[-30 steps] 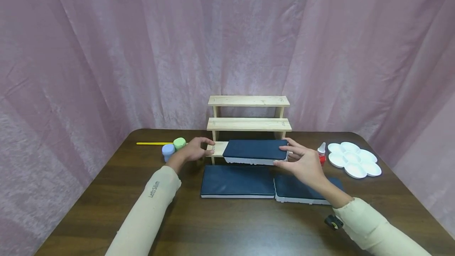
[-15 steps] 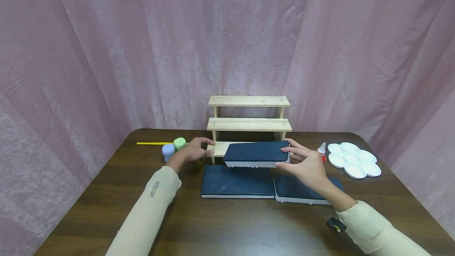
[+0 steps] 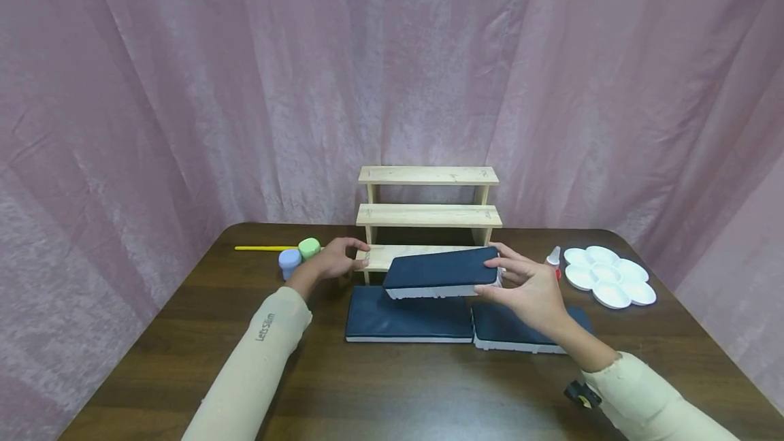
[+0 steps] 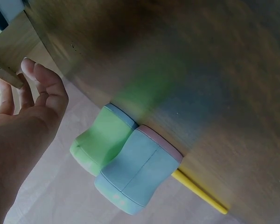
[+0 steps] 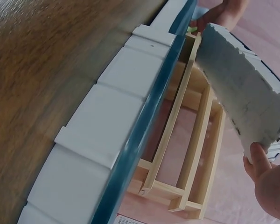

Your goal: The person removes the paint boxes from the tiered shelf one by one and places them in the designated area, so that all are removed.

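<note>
My right hand [image 3: 527, 288] pinches the right end of a dark-blue-topped white slab [image 3: 437, 271], thumb below and fingers on top. The slab tilts in front of the lowest step of a three-tier wooden stand [image 3: 429, 214]. Its plain pale underside shows in the right wrist view, with the right thumb [image 5: 259, 156] against it. My left hand [image 3: 333, 258] holds the left end of that step; in the left wrist view its fingers curl about the wood [image 4: 11, 77]. Two more blue-topped slabs, one left [image 3: 407, 318] and one right [image 3: 520, 325], lie on the table before the stand.
Left of the stand are a blue-lidded pot [image 3: 289, 260], a green-lidded pot [image 3: 309, 247] and a yellow stick [image 3: 263, 248]. A red bottle with a white nozzle [image 3: 554, 260] and a white flower-shaped palette [image 3: 609, 274] lie right. Pink curtain [image 3: 392, 73] hangs behind.
The right hand has drawn the slab off the lowest step, toward me and slightly down, and it has tilted. More of the bare step shows. The left hand stays in place.
</note>
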Action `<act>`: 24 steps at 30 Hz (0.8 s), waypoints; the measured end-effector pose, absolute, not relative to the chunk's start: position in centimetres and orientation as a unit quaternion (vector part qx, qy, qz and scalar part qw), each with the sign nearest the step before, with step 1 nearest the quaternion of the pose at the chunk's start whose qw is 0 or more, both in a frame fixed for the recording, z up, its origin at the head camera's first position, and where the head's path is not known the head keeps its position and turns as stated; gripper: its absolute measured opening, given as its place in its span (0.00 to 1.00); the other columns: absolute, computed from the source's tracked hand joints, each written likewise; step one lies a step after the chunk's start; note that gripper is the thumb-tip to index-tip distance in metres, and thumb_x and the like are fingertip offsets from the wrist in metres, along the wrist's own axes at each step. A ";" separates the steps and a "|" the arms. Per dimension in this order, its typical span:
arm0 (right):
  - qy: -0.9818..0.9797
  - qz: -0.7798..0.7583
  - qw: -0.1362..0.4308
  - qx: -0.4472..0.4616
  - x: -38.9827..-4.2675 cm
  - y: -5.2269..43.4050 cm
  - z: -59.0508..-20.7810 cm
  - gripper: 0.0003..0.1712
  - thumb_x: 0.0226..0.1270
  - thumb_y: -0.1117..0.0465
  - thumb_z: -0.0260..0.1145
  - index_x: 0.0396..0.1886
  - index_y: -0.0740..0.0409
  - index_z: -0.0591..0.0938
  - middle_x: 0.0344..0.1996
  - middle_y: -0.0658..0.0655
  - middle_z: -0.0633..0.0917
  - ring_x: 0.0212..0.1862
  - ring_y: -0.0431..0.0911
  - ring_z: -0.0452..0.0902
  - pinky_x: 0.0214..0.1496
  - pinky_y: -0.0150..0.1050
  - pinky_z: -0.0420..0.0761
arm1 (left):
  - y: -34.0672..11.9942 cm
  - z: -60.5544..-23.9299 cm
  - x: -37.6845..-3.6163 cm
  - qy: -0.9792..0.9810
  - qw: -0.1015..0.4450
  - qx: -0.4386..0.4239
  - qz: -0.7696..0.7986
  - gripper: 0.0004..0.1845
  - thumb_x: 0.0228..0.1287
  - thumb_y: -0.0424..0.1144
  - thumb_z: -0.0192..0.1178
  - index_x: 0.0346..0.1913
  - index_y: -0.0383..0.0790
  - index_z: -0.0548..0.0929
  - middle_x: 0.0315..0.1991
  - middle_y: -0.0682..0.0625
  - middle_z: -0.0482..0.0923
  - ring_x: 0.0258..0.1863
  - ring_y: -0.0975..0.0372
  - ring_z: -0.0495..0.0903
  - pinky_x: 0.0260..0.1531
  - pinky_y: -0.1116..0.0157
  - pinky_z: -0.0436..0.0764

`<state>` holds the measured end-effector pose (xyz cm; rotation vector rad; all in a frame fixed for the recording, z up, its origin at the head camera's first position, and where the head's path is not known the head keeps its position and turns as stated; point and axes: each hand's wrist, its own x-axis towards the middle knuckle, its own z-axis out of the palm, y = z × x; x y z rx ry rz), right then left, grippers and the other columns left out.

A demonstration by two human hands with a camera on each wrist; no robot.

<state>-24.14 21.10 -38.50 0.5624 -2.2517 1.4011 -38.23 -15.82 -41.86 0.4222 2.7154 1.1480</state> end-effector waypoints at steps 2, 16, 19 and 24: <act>-0.811 0.505 0.217 0.202 -24.0 21.1 -38.4 0.24 0.46 0.64 0.83 0.47 0.63 0.87 0.64 0.59 0.77 0.57 0.57 0.80 0.48 0.38 0.79 | -15.8 -41.8 -38.2 0.909 0.080 0.142 0.384 0.20 0.65 0.41 0.67 0.58 0.40 0.81 0.63 0.38 0.73 0.57 0.47 0.70 0.61 0.50 0.68; -0.801 0.517 0.206 0.221 -23.2 21.1 -38.4 0.23 0.45 0.67 0.83 0.45 0.63 0.87 0.64 0.61 0.77 0.53 0.56 0.81 0.48 0.34 0.79 | -15.7 -41.9 -38.4 0.910 0.074 0.150 0.379 0.20 0.64 0.41 0.67 0.57 0.40 0.82 0.62 0.38 0.74 0.56 0.47 0.71 0.61 0.50 0.68; -0.797 0.521 0.205 0.227 -23.2 21.1 -38.4 0.23 0.45 0.68 0.82 0.45 0.64 0.87 0.64 0.62 0.77 0.54 0.57 0.81 0.48 0.32 0.79 | -15.7 -41.9 -38.5 0.910 0.070 0.157 0.377 0.20 0.64 0.40 0.67 0.57 0.39 0.82 0.62 0.38 0.74 0.57 0.47 0.71 0.61 0.50 0.68; -0.798 0.520 0.200 0.229 -23.0 21.0 -38.4 0.23 0.46 0.67 0.82 0.45 0.63 0.87 0.64 0.62 0.77 0.57 0.58 0.79 0.48 0.32 0.79 | -15.7 -42.0 -38.6 0.912 0.072 0.152 0.375 0.20 0.65 0.40 0.66 0.58 0.39 0.81 0.62 0.38 0.74 0.57 0.47 0.71 0.60 0.50 0.69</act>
